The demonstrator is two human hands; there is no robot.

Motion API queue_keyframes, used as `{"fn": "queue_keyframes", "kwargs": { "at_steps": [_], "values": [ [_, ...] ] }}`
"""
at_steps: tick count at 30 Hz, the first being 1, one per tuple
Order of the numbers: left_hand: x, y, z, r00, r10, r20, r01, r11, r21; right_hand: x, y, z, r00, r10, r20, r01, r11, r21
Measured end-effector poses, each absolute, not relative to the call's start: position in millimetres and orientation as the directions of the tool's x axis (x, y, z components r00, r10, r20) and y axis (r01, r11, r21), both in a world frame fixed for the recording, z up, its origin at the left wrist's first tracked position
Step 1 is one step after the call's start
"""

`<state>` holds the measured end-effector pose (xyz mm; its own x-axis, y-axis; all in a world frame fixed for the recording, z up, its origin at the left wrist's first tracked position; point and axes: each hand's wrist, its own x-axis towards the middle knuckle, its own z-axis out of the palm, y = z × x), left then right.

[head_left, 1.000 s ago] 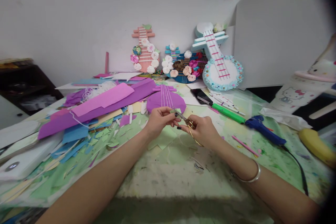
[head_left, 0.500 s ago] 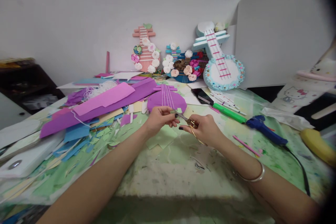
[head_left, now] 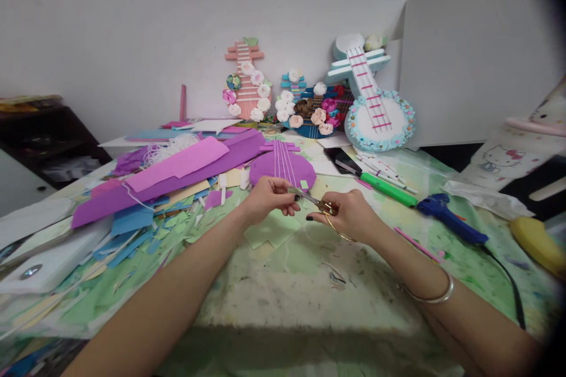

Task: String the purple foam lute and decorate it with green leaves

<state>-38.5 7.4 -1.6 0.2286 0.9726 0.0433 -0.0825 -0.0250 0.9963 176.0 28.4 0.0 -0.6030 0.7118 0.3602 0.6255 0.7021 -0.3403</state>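
Note:
My right hand (head_left: pixel 349 213) is closed round the gold handles of small scissors (head_left: pixel 315 202), whose blades point left toward my left hand. My left hand (head_left: pixel 267 198) is pinched on something small at the blade tips; I cannot make out what it is. Both hands hover just above the green table (head_left: pixel 283 283), right in front of a purple foam guitar shape (head_left: pixel 282 167) with white strings. A pale green foam piece (head_left: pixel 270 232) lies under the hands.
Purple foam sheets (head_left: pixel 177 171) and blue and green scraps pile at the left. A green pen (head_left: pixel 387 188), a blue glue gun (head_left: pixel 446 218) and its cord lie at the right. Finished flower-decorated guitars (head_left: pixel 371 100) lean against the wall.
Both hands shifted slightly to the right with the view; the scissors stay between them. The grips are unchanged.

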Motion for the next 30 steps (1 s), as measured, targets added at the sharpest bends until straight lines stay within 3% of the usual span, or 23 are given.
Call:
{"fn": "queue_keyframes", "kwargs": {
  "at_steps": [12,21,30],
  "values": [
    [-40.3,4.4,3.9,0.237,0.971,-0.022,0.059,0.008,0.998,178.7,28.6,7.6,-0.644,0.704,0.301,0.650,0.710,-0.269],
    [-39.9,3.0,2.9,0.357,0.933,-0.031,0.122,-0.013,0.992,176.2,25.7,3.5,-0.676,0.672,0.303,0.613,0.740,-0.275],
    [-41.7,4.0,1.0,0.369,0.929,-0.039,0.165,-0.024,0.986,177.7,27.9,3.1,-0.679,0.677,0.284,0.619,0.736,-0.274]
  ]
}}
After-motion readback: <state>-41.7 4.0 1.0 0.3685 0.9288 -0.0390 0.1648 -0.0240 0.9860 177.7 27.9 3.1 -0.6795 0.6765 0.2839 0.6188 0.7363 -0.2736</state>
